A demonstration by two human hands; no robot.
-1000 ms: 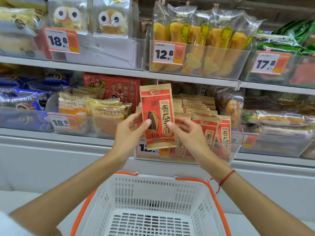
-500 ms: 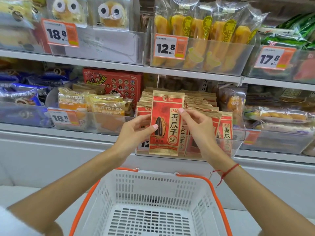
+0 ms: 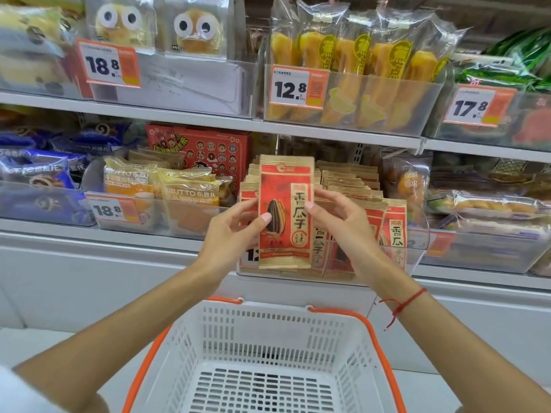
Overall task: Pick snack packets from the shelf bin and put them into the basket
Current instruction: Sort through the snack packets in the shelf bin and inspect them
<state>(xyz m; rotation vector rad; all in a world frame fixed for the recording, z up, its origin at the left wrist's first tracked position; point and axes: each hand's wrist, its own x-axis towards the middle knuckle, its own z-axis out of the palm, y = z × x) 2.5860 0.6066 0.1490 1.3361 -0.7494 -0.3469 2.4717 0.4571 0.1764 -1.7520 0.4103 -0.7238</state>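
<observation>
Packet [image 3: 286,213] of sunflower seeds, red and tan with a black seed drawn on it, stands upright at the centre of the frame, held in front of the clear bin [image 3: 417,248] on the lower shelf. Left hand [image 3: 235,231] pinches its left edge, thumb on the front near the seed picture, fingers behind. Right hand [image 3: 337,222] pinches the right edge about halfway up, its other fingers loosely curled. A thin red string bracelet [image 3: 402,304] circles the right wrist. Behind the held packet, the bin is filled with rows of matching packets [image 3: 348,180] standing on edge.

Basket [image 3: 268,353], white plastic mesh with an orange rim and handles, sits at the bottom centre of the frame, directly below the hands. No packet lies in the part that shows.

Left of the bin on the same shelf are yellow bread bags [image 3: 167,186] over an orange tag [image 3: 114,210] reading 18.8, with a red box [image 3: 205,150] behind them. On the upper shelf, at top centre, a bin of long yellow pastries in clear wrap [image 3: 357,55] carries a tag [image 3: 298,87] reading 12.8. At top left, 2 bags with big cartoon eyes [image 3: 158,22] stand above another 18.8 tag. At far right a tag [image 3: 477,105] reads 17.8.
</observation>
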